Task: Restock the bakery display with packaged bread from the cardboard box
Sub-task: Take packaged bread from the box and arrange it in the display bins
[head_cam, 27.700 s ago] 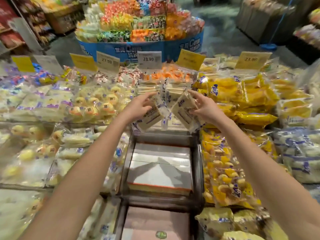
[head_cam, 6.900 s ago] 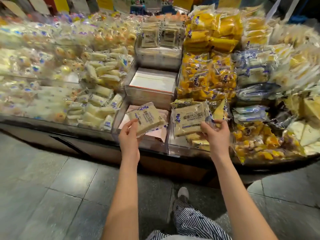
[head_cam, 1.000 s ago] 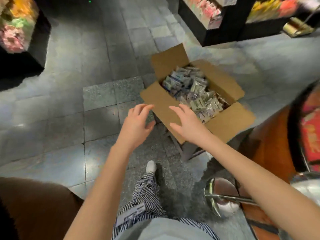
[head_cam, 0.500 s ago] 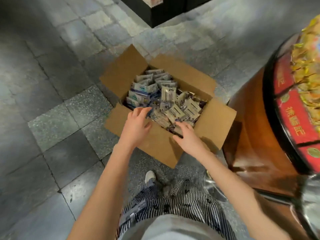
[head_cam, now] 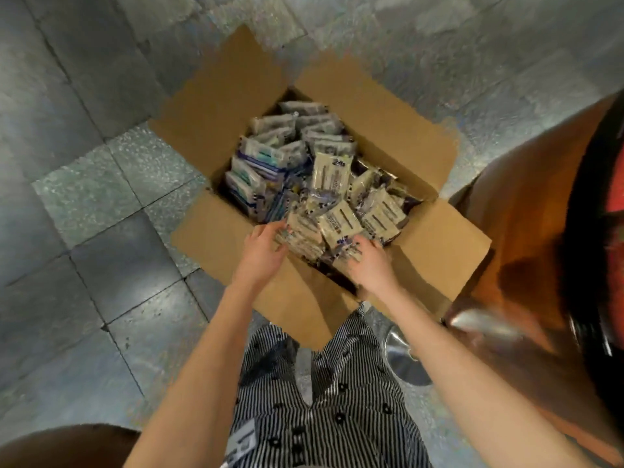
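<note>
Beige bread packets (head_cam: 332, 179) touch left hand (head_cam: 262, 256) and right hand (head_cam: 369, 266) fingers (head_cam: 354, 247).

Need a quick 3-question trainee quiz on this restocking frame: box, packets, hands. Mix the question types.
1. True or false: the flaps of the cardboard box are folded shut.
2. Multiple choice: the left hand and right hand are on
A) the blue-and-white packets
B) the beige packets at the near side of the box
C) nothing, they hover above the box
3. Fill in: seen from the person, the blue-and-white packets lie on the box's ___ side.

Key: 1 false, the flaps stand open; 2 B; 3 left.
</note>
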